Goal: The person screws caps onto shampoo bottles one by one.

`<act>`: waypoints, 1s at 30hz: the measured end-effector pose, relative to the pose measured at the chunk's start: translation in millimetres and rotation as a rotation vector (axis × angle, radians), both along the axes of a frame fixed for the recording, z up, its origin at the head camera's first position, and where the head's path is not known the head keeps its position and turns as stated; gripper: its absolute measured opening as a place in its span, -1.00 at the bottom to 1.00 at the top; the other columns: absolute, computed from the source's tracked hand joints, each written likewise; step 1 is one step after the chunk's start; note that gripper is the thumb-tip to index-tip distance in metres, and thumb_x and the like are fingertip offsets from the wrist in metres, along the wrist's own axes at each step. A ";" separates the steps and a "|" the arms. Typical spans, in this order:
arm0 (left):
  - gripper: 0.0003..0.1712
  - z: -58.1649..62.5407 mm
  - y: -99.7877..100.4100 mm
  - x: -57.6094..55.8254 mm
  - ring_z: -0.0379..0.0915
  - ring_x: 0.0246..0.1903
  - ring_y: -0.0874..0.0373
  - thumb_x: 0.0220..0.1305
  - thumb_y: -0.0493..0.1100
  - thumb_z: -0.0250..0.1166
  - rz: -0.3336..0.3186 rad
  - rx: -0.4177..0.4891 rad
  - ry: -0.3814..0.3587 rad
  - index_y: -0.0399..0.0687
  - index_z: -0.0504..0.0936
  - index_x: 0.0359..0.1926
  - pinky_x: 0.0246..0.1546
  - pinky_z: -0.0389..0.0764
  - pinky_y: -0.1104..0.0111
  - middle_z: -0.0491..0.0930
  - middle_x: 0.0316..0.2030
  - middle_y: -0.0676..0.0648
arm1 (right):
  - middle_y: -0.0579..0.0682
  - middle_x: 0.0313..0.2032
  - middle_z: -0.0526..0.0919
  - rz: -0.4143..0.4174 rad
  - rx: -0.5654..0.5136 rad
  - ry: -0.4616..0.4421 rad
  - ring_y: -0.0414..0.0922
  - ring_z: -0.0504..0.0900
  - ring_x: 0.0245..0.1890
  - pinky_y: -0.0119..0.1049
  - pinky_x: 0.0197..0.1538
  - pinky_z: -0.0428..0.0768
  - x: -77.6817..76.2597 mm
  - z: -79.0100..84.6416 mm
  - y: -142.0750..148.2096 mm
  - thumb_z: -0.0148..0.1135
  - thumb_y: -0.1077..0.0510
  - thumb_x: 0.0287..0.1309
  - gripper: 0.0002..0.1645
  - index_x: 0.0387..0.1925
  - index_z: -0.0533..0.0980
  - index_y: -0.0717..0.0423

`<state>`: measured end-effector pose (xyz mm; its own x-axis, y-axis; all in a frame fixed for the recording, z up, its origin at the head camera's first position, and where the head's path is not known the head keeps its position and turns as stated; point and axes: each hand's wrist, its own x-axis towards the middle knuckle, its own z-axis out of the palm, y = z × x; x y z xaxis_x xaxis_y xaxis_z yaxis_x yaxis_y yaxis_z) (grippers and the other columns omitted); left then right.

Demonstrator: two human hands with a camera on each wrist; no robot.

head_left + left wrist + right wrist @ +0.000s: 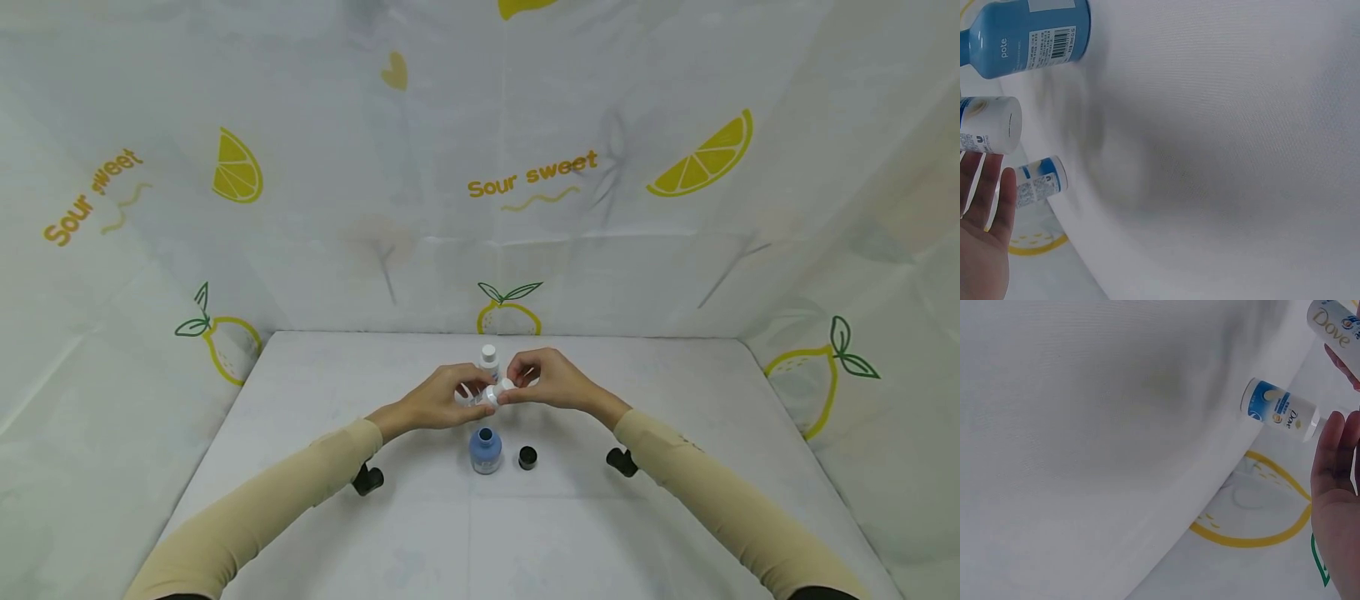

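Above the middle of the table my left hand [438,397] grips a small white Dove bottle [489,395], which tilts up toward the right. My right hand [557,380] pinches the bottle's white cap [506,385] with thumb and fingers. In the right wrist view the gold lettering of the held bottle [1335,330] shows; its cap is out of that frame. Just behind the hands stands a second white Dove bottle [489,356], capped. Closer to me, an uncapped blue bottle [486,456] stands upright, its dark mouth exposed.
A black cap [528,457] lies right of the blue bottle. The white table [420,533] meets a lemon-printed curtain [337,208] at its back edge and at both sides. Black wrist cameras [368,480] hang below both forearms.
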<state>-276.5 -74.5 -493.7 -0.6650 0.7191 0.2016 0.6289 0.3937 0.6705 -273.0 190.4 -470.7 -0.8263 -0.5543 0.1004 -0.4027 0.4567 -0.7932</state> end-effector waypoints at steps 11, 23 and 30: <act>-0.56 0.9 -0.4 1.9 0.67 -0.09 0.16 0.35 -0.09 0.54 0.008 -0.020 0.001 -0.12 0.72 0.18 -0.03 0.80 0.24 0.77 -0.06 -0.06 | -0.12 -0.30 0.71 -0.002 0.018 -0.005 -0.17 0.66 -0.22 -0.24 0.01 0.73 0.4 -1.9 -1.0 0.69 0.06 0.11 -0.70 -0.28 0.66 0.00; -0.57 -1.0 -1.2 1.1 0.67 -0.09 0.17 0.35 -0.08 0.54 -0.008 -0.007 0.011 -0.10 0.73 0.17 -0.04 0.80 0.26 0.77 -0.07 -0.04 | -0.11 -0.18 0.78 0.048 -0.006 -0.018 -0.18 0.72 -0.15 -0.11 0.09 0.77 -1.6 -0.4 1.4 0.68 0.05 0.13 -0.68 -0.16 0.70 -0.04; -0.58 -2.1 -2.5 1.0 0.67 -0.09 0.18 0.35 -0.07 0.54 -0.003 -0.014 0.005 -0.07 0.73 0.16 -0.04 0.77 0.34 0.76 -0.07 -0.02 | -0.01 0.02 0.82 0.137 -0.094 -0.062 -0.15 0.75 0.03 -0.06 0.15 0.80 -4.4 0.6 6.6 0.64 0.16 0.18 -0.59 0.06 0.74 0.01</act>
